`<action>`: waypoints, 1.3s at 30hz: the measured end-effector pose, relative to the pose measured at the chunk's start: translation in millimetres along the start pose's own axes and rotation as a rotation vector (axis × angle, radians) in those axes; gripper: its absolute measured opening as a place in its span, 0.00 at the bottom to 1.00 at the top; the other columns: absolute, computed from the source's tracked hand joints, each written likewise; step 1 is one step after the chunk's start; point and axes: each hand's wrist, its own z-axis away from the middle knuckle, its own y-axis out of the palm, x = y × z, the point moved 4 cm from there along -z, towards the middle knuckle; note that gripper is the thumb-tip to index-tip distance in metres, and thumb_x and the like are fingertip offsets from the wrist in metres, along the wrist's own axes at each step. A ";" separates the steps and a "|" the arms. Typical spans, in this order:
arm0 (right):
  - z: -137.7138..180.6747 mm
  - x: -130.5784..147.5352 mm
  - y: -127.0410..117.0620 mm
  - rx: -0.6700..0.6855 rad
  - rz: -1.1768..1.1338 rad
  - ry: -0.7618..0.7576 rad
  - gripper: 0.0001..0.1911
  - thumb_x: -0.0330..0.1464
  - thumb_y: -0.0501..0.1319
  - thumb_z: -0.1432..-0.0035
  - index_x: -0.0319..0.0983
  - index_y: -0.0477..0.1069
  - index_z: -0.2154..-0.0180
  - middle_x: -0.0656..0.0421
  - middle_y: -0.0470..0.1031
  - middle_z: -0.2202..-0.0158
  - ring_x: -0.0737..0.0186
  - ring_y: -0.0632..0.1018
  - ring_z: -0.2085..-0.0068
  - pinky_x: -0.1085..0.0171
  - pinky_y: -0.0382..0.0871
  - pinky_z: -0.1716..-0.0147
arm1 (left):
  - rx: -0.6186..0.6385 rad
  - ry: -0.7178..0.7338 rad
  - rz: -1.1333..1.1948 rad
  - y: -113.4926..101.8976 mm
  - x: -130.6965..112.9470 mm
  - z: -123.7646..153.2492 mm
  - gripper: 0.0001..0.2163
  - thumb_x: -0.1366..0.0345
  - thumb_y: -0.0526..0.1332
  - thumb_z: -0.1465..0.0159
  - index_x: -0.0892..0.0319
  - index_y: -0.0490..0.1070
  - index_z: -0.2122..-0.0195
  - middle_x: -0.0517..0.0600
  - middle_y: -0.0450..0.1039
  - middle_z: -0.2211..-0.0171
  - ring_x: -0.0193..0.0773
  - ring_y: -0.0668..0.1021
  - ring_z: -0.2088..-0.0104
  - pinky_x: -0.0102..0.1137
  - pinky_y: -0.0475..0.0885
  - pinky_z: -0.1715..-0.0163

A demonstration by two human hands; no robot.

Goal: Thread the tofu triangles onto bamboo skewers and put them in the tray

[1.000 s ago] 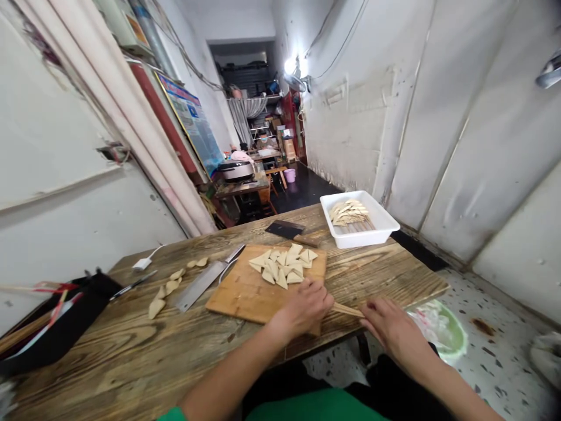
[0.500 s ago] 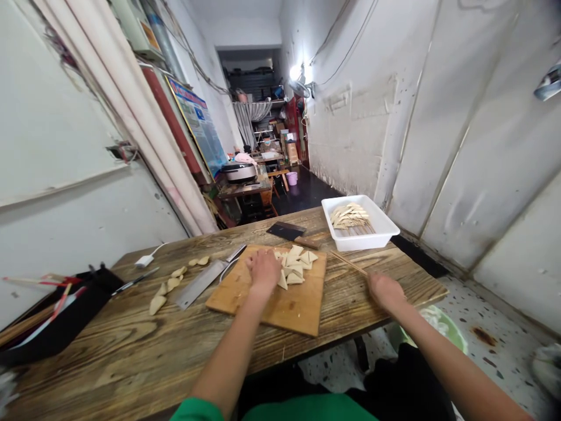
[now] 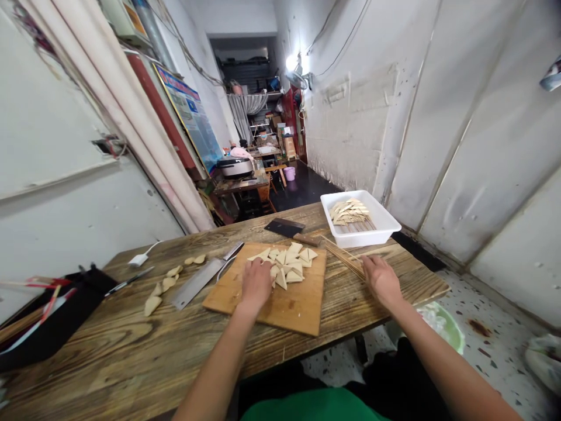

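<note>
A wooden desk (image 3: 131,351) was spread across the near scene. Near its middle a cutting board (image 3: 280,311) was set, presumably so that the pale triangles (image 3: 286,264) could be kept off the desk. At the far right a white tray (image 3: 366,238) was placed, perhaps for easy reach; loaded skewers (image 3: 350,211) were heaped in it. A cleaver (image 3: 199,285) was laid left of the board, seemingly out of the way. The left hand (image 3: 258,282) was bent over the pile's left edge, fingers partly curled; whether a piece was gripped could not be told. By the right hand (image 3: 381,279), right of the board, a single skewer (image 3: 339,248) was pinched in nearly closed fingers, its tip pointed far left; thin sticks (image 3: 346,261) were bunched beneath. The triangles were seen as cream-coloured, flat-faced and sharp-cornered, piled at odd angles on the board's far half.
</note>
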 end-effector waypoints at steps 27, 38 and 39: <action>140.6 117.2 -12.2 0.257 -0.848 -0.321 0.17 0.35 0.49 0.38 0.39 0.70 0.52 0.55 0.79 0.62 0.62 0.80 0.66 0.70 0.73 0.67 | 0.338 -0.964 2.119 43.0 -7.6 76.3 0.07 0.73 0.55 0.39 0.71 0.67 0.62 0.60 0.72 0.64 0.26 0.72 0.77 0.19 0.68 0.81; 142.5 112.4 -4.4 0.314 -0.840 -0.310 0.18 0.35 0.50 0.38 0.39 0.70 0.50 0.53 0.77 0.57 0.59 0.79 0.58 0.65 0.71 0.56 | 0.286 -0.990 2.143 48.3 -7.5 77.9 0.07 0.72 0.58 0.41 0.69 0.67 0.62 0.61 0.73 0.61 0.43 0.77 0.62 0.40 0.72 0.56; 142.3 112.9 -4.3 0.320 -0.846 -0.310 0.18 0.35 0.50 0.37 0.39 0.70 0.50 0.53 0.77 0.57 0.59 0.78 0.58 0.65 0.71 0.56 | 0.285 -0.992 2.139 48.0 -7.6 77.8 0.07 0.72 0.58 0.41 0.69 0.67 0.62 0.61 0.73 0.61 0.43 0.77 0.62 0.40 0.72 0.56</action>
